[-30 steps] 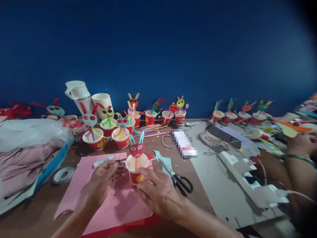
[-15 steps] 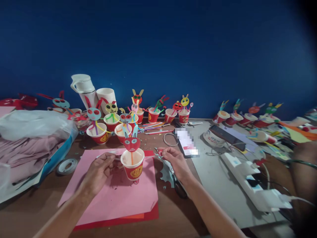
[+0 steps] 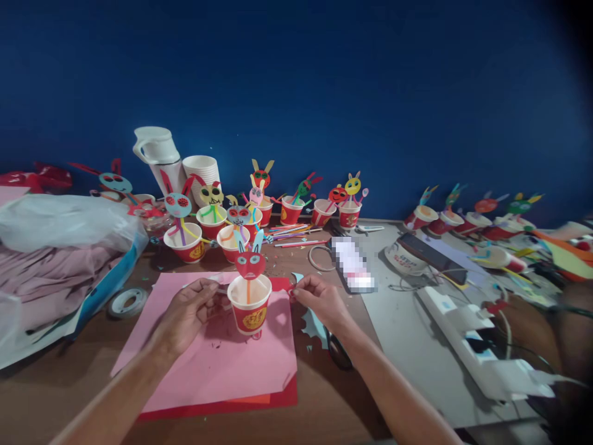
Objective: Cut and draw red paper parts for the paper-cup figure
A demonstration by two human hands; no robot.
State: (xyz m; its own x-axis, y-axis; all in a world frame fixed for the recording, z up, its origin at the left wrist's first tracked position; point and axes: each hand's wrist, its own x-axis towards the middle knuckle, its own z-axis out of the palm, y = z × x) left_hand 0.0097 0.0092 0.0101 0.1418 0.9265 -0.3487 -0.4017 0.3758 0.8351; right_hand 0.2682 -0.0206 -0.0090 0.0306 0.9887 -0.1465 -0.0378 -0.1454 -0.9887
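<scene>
A red paper cup (image 3: 249, 311) stands on a pink paper sheet (image 3: 217, 358), with a red rabbit face on a straw (image 3: 249, 264) rising out of it. My left hand (image 3: 188, 315) is closed at the cup's left side, pinching something small and pale that I cannot make out. My right hand (image 3: 319, 298) is just right of the cup, fingers pinched on a tiny red scrap. Under that hand lie a light-blue paper cut-out (image 3: 311, 322) and black-handled scissors (image 3: 334, 350).
Several finished cup figures (image 3: 217, 219) line the back by a white jug (image 3: 156, 154) and stacked cups (image 3: 202, 173). A tape roll (image 3: 126, 302) and plastic-covered pile (image 3: 60, 247) lie left. A power strip (image 3: 467, 337) and another person's arm (image 3: 546, 321) are right.
My right hand left the cup, reached right over the scissors, and now comes back toward the cup pinching a red scrap. The left hand stays by the cup.
</scene>
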